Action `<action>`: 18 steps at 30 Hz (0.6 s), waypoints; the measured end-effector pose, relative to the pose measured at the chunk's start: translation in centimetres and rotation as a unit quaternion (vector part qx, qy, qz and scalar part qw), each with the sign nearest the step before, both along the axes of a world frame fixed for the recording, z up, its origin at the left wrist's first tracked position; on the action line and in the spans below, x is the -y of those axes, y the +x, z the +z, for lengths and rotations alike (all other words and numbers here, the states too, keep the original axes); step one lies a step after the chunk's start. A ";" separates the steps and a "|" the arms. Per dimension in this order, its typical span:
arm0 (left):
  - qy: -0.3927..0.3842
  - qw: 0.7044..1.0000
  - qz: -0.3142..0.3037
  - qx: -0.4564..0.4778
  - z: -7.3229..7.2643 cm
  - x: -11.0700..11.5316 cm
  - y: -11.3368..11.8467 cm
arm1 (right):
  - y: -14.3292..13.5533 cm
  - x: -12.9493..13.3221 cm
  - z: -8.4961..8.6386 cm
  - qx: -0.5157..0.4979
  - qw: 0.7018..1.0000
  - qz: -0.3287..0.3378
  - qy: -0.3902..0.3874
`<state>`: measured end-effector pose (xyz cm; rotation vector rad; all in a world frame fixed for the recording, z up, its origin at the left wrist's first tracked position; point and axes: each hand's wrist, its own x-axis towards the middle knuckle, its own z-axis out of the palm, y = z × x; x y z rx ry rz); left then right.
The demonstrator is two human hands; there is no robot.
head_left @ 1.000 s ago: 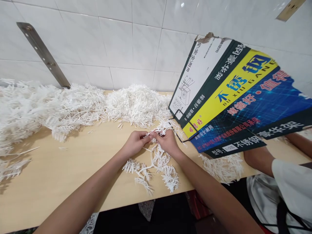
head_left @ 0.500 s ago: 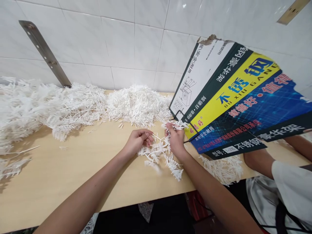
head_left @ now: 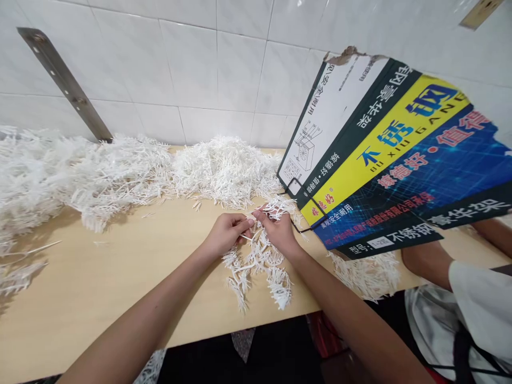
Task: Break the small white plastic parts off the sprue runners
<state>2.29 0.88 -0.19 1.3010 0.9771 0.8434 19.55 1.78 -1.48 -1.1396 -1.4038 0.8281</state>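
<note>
My left hand (head_left: 228, 233) and my right hand (head_left: 280, 232) meet over the table, fingertips almost touching. Both are closed in a pinch on a white branching plastic sprig (head_left: 260, 253). Its feathery, many-tipped branches hang below the hands towards the table's near edge, and more white tips show above my right fingers. Exactly where each fingertip grips the stem is partly hidden. Behind the hands lies a heap of similar white sprigs (head_left: 226, 169).
A larger white pile (head_left: 44, 176) spreads along the left of the wooden table (head_left: 120, 282). On the right, a printed cardboard sheet (head_left: 384, 154) stands in a black wire holder (head_left: 294, 184). Beyond it are another person's arm (head_left: 426, 264) and more white sprigs (head_left: 368, 274). A tiled wall (head_left: 200, 69) closes the back.
My right hand has come left and my hands are now together at the fingertips. The hanging branches have swung lower and spread apart. The view has shifted slightly.
</note>
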 end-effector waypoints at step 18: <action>0.111 0.971 0.200 0.067 -0.6 -1.1 -1.1 | 0.8 -1.0 0.1 -0.148 0.988 -0.008 -0.052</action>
